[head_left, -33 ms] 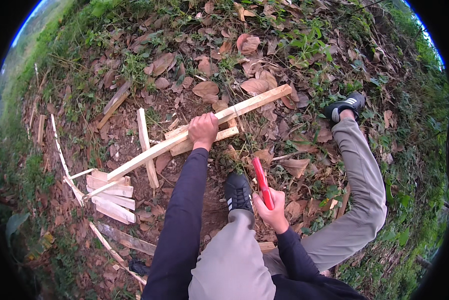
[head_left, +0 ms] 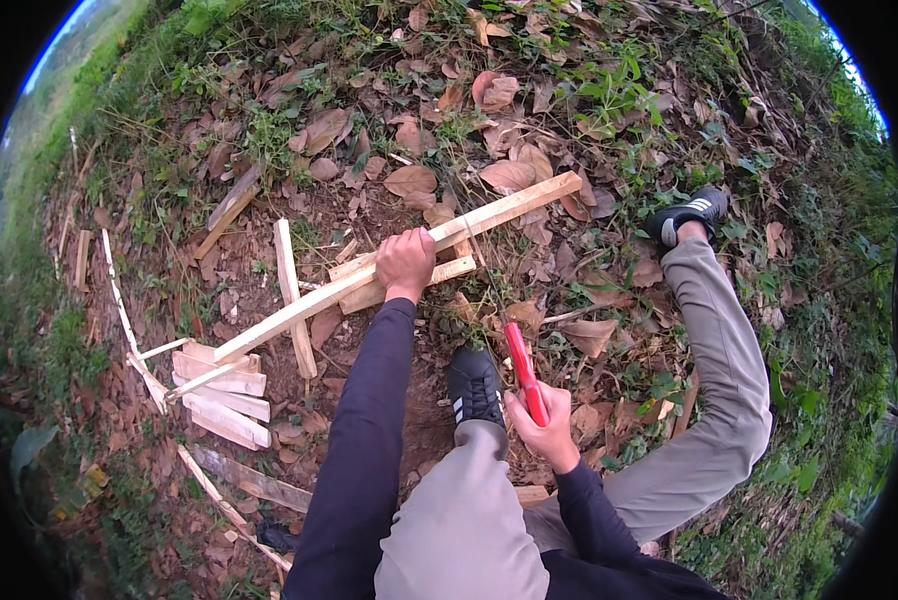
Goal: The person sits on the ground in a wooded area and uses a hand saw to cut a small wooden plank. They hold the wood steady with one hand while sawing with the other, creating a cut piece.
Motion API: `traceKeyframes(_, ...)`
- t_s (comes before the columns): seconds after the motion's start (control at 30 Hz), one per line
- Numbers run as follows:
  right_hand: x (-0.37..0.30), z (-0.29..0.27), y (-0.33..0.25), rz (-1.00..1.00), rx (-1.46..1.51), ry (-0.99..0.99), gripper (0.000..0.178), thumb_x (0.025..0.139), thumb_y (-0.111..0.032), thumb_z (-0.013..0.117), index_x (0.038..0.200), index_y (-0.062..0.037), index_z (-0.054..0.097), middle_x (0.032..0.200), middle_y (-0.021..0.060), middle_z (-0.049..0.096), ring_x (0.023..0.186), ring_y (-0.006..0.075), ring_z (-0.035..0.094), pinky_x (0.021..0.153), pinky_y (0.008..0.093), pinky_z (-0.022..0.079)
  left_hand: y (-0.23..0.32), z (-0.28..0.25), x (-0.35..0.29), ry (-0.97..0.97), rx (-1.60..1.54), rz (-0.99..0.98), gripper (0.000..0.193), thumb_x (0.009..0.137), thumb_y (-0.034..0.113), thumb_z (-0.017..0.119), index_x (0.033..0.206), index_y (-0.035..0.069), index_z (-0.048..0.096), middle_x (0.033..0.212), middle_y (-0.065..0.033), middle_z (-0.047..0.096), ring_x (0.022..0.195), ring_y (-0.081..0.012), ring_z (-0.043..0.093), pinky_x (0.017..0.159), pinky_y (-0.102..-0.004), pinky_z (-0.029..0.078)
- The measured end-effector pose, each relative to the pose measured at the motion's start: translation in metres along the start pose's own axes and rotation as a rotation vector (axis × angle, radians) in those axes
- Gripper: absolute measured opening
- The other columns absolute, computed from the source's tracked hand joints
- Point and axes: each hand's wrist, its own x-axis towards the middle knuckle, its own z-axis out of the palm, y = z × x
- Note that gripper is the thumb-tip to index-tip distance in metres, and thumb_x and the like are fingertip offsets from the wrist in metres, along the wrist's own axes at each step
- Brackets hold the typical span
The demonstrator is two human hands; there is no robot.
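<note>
My left hand [head_left: 406, 263] is closed over a long squared timber [head_left: 509, 210], pressing it down across short wood blocks [head_left: 457, 268] on the ground. The timber slants from lower left to upper right. In my right hand [head_left: 544, 425] is the red handle of a saw [head_left: 525, 370], gripped in closed fingers. Its thin blade, seen nearly edge-on, runs up and away from the handle and crosses the timber to the right of my left hand. How deep the blade sits in the wood I cannot tell.
Several cut boards [head_left: 231, 385] lie in a pile at the left, near a loose upright-lying stick [head_left: 294, 300] and a weathered piece [head_left: 231, 208]. My black shoe [head_left: 476, 385] is close to the blocks; the other shoe [head_left: 699, 212] stands at the right. Dry leaves and grass cover the slope.
My right hand and the saw handle have shifted slightly toward me. My left hand and the timber have barely moved.
</note>
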Motion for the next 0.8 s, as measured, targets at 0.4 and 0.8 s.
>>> traceKeyframes(0.4,0.045,-0.032,-0.045,0.001,0.059,0.039,0.025,0.091,-0.010,0.070,0.070,0.0001,0.061,0.053,-0.0030,0.048,0.049,0.0035,0.040,0.047,0.0265,0.031,-0.031,-0.032,0.000,-0.065,-0.197,0.421,0.050,0.081,0.047,0.076,0.110,0.008,0.062,0.097,-0.0063,0.058,0.093,-0.0255,0.056,0.081,-0.0400,0.045)
traceKeyframes(0.8,0.048,-0.028,-0.032,0.072,0.198,0.168,0.022,0.092,-0.010,0.070,0.074,-0.0026,0.059,0.061,-0.0070,0.049,0.055,0.0014,0.040,0.050,0.0230,0.030,-0.024,-0.060,0.023,-0.195,-0.131,0.548,0.039,0.088,0.035,0.072,0.111,0.005,0.061,0.095,-0.0080,0.055,0.093,-0.0264,0.057,0.080,-0.0365,0.051)
